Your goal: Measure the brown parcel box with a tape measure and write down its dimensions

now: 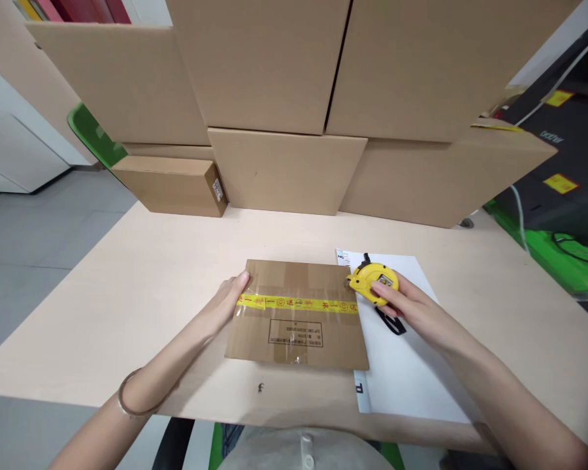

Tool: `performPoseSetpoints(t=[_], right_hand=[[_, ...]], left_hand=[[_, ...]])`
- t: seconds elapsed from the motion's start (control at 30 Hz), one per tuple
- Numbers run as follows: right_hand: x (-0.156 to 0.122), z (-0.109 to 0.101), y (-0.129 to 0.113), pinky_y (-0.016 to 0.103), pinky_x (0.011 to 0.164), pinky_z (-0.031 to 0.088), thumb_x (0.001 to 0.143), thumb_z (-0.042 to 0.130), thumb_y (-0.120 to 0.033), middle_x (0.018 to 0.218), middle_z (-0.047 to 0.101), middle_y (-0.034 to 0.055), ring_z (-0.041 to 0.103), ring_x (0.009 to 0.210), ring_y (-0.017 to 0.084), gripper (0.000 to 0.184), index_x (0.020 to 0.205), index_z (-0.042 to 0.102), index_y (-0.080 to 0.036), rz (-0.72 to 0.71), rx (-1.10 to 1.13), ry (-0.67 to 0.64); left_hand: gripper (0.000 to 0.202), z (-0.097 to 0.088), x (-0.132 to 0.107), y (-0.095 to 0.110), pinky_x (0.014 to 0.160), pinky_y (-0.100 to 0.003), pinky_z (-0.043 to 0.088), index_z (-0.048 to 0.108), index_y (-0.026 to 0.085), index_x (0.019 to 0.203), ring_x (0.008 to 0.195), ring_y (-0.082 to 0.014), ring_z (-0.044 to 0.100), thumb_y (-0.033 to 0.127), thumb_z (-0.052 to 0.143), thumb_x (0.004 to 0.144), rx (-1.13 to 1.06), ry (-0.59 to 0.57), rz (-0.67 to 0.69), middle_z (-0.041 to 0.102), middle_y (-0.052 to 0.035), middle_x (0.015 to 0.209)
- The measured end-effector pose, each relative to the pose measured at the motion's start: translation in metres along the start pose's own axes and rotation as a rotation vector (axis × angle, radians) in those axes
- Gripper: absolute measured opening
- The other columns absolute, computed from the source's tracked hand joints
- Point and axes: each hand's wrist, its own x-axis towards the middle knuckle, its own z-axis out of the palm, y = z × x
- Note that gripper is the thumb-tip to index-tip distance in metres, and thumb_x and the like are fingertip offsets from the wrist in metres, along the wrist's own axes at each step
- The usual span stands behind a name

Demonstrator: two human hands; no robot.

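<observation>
A flat brown cardboard box (298,282) lies in front of me, with a band of yellow printed tape (294,304) across it and a stamped block of text below. My left hand (228,299) grips the box's left edge, thumb on top; its other fingers are mostly hidden. In my right hand (406,297) is a yellow tape measure (367,281), held beside the box's upper right corner. Its black wrist strap (391,321) hangs beneath it. I cannot tell whether any blade is drawn out.
Under the box's right side and my right arm lies a white paper sheet (411,372). Large cardboard boxes (284,170) form a wall along the table's back. A smaller carton (171,186) stands at back left. Beyond the right table edge is a dark printer (558,143) with cables.
</observation>
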Motion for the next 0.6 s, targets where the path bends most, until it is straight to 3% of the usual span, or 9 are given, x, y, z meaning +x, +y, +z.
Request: performPoseSetpoints(t=[0.07,0.2,0.3,0.4,0.5,0.6], right_hand=[[-0.003,0.004,0.002,0.030,0.063,0.035,0.097,0.058,-0.063,0.070,0.045,-0.0048,0.041,0.066,0.015,0.040,0.093,0.054,-0.024,-0.035,0.055,0.021],[-0.008,0.003,-0.002,0.029,0.063,0.036,0.095,0.063,-0.059,0.073,0.047,-0.0041,0.040,0.064,0.014,0.034,0.098,0.059,-0.025,-0.144,0.198,0.102],[-0.009,-0.004,-0.008,0.029,0.056,0.036,0.088,0.071,-0.061,0.076,0.050,-0.0028,0.035,0.058,0.012,0.038,0.092,0.063,-0.024,-0.188,0.356,0.143],[-0.010,-0.013,-0.018,0.029,0.052,0.036,0.085,0.074,-0.059,0.079,0.053,-0.0023,0.035,0.055,0.011,0.036,0.092,0.067,-0.025,-0.242,0.435,0.179],[-0.011,-0.014,-0.036,0.028,0.053,0.039,0.087,0.075,-0.053,0.085,0.058,-0.0018,0.044,0.059,0.013,0.030,0.102,0.068,-0.029,-0.332,0.297,0.191],[-0.006,0.001,-0.067,0.028,0.060,0.046,0.089,0.076,-0.048,0.097,0.065,0.0006,0.058,0.075,0.017,0.030,0.109,0.064,-0.030,-0.423,-0.003,0.124]], left_hand=[[0.058,-0.001,0.003,0.005,0.112,-0.051,0.051,0.062,0.026,0.142,0.135,-0.0319,0.060,0.060,0.033,0.105,-0.094,-0.096,-0.017,0.070,-0.0089,0.137],[0.065,-0.013,0.008,0.017,0.117,-0.050,0.047,0.038,0.032,0.160,0.154,-0.0329,0.037,0.056,0.052,0.101,-0.060,-0.071,0.058,0.042,-0.0071,0.166],[0.070,-0.022,0.006,0.020,0.111,-0.048,0.053,0.039,0.038,0.157,0.147,-0.0344,0.046,0.045,0.069,0.094,-0.007,-0.095,0.218,0.039,-0.0083,0.165],[0.079,-0.025,0.002,0.013,0.113,-0.049,0.051,0.044,0.039,0.152,0.144,-0.0348,0.047,0.034,0.083,0.083,0.100,-0.109,0.480,0.042,-0.0101,0.157],[0.100,-0.024,-0.001,-0.002,0.118,-0.057,0.045,0.035,0.039,0.157,0.148,-0.0381,0.041,0.031,0.089,0.074,0.131,-0.120,0.629,0.039,-0.0135,0.158],[0.125,-0.025,-0.003,-0.019,0.118,-0.062,0.041,0.011,0.039,0.165,0.146,-0.0395,0.044,0.034,0.092,0.070,0.038,-0.151,0.623,0.036,-0.0184,0.161]])
